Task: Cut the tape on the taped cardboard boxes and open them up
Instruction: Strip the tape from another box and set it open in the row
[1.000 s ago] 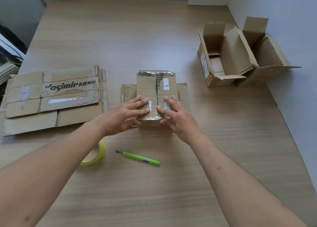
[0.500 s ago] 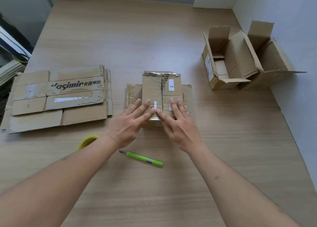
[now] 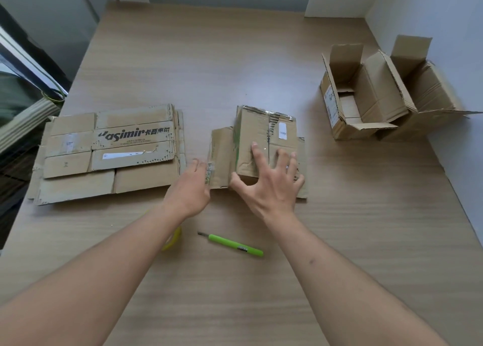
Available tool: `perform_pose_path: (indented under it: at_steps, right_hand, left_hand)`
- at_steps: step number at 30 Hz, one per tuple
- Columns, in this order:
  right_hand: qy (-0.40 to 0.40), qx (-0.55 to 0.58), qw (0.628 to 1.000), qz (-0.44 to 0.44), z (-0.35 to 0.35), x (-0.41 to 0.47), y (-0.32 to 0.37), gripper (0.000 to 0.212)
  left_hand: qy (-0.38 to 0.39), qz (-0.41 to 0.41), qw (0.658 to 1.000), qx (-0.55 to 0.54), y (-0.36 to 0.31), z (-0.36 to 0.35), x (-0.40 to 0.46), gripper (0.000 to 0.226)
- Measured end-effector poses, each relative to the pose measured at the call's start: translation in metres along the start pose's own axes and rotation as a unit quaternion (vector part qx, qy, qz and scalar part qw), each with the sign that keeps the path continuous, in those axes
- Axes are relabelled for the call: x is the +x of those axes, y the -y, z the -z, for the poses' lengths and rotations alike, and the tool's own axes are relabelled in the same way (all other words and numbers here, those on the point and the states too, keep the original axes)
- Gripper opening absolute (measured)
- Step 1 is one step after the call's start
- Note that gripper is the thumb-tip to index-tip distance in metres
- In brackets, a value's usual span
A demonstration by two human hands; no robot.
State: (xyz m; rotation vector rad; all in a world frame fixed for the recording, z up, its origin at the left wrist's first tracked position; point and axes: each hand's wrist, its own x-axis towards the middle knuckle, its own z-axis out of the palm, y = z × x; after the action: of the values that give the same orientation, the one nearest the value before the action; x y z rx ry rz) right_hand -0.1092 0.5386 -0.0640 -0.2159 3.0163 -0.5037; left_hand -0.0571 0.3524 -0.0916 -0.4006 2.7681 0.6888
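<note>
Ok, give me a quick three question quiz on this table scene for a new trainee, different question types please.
1. True or false: the green cutter is in the right hand.
2. Multiple choice: where do the two open boxes stand? A) far right by the wall B) under the left hand C) on the flattened cardboard
3. Fill in: the right hand's spread fingers rest on the small taped ____ at the centre.

Key: 1 false, it lies on the table; 2 A; 3 box.
</note>
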Motion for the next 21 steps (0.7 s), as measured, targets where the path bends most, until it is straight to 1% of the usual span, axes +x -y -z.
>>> perform_pose_path:
  at_steps: [2,3,4,6,8,9,10,11,12,13,14,16,18,20,21]
  right_hand:
    - [-0.038,0.092,0.994,-0.037,0.008,0.001,0.0,0.084]
    - [-0.057,0.148,0.986,-0.054,0.011,0.002,0.0,0.082]
    - [-0.075,0.213,0.972,-0.069,0.015,0.004,0.002,0.079]
    - [-0.101,0.354,0.925,-0.092,0.02,0.009,0.007,0.075]
    - [-0.115,0.458,0.877,-0.093,0.026,0.013,0.015,0.071]
    - [-0.117,0.511,0.846,-0.097,0.028,0.016,0.018,0.068]
    - [-0.11,0.576,0.803,-0.109,0.032,0.018,0.022,0.063]
    - [-0.092,0.647,0.745,-0.133,0.036,0.017,0.027,0.06]
    - [-0.065,0.702,0.689,-0.168,0.041,0.014,0.033,0.06]
    - [-0.034,0.733,0.647,-0.207,0.045,0.01,0.037,0.06]
    - [-0.006,0.75,0.617,-0.241,0.045,0.005,0.04,0.061]
    - [0.022,0.773,0.569,-0.279,0.039,-0.005,0.041,0.06]
    - [0.011,0.791,0.53,-0.305,0.034,-0.013,0.041,0.057]
    - [-0.01,0.777,0.529,-0.342,0.029,-0.016,0.038,0.048]
    - [-0.013,0.756,0.543,-0.365,0.025,-0.018,0.037,0.043]
  left_hand:
    - [-0.016,0.053,0.998,-0.041,0.0,0.007,0.002,0.042]
    - [-0.03,0.078,0.994,-0.074,0.0,0.011,0.003,0.036]
    - [-0.04,0.103,0.987,-0.113,-0.001,0.015,0.003,0.037]
    - [-0.047,0.143,0.972,-0.182,-0.006,0.024,0.002,0.045]
    - [-0.04,0.152,0.962,-0.221,-0.011,0.032,0.0,0.046]
    - [-0.027,0.152,0.956,-0.248,-0.014,0.035,0.001,0.048]
    - [-0.014,0.154,0.946,-0.284,-0.017,0.041,0.0,0.05]
    - [0.002,0.159,0.928,-0.338,-0.021,0.046,-0.002,0.05]
    - [0.025,0.166,0.9,-0.402,-0.026,0.051,-0.004,0.045]
    - [0.046,0.171,0.873,-0.454,-0.03,0.057,-0.006,0.042]
    - [0.059,0.163,0.859,-0.481,-0.032,0.061,-0.006,0.044]
    - [0.053,0.127,0.858,-0.495,-0.033,0.067,-0.009,0.059]
    - [0.037,0.093,0.861,-0.499,-0.025,0.072,-0.01,0.059]
    - [0.05,0.078,0.864,-0.495,-0.014,0.077,-0.012,0.047]
    - [0.057,0.076,0.866,-0.49,-0.007,0.078,-0.012,0.037]
